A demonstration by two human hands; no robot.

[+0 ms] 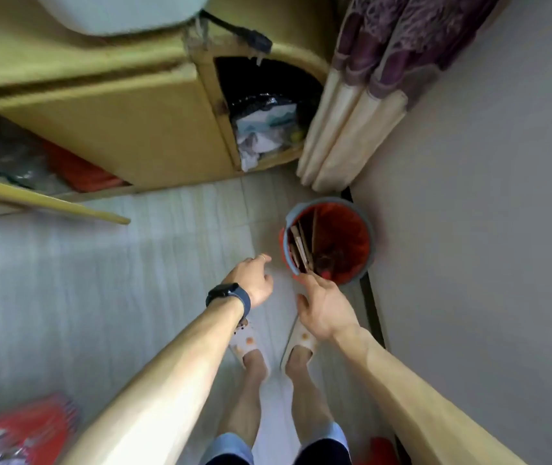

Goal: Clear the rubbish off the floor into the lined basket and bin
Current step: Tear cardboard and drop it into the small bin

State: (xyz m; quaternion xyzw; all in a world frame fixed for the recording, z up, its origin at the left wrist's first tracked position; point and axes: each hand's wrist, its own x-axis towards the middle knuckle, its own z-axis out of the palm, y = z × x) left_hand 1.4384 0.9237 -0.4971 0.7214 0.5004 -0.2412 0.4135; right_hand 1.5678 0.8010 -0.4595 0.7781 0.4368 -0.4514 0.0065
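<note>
Floor [167, 236] pale and tiled, bin [351, 229] by wall [486, 196], left hand [251, 280] and right hand [321, 308] loose-fingered, empty

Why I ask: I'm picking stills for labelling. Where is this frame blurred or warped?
Head view: motion blur smears the red basket at lower left and streaks the floor. The bin, left hand and right hand are sharper. The wide-angle lens bows the cabinet edges. There is no harsh glare, only a soft bright patch mid-floor.
</note>
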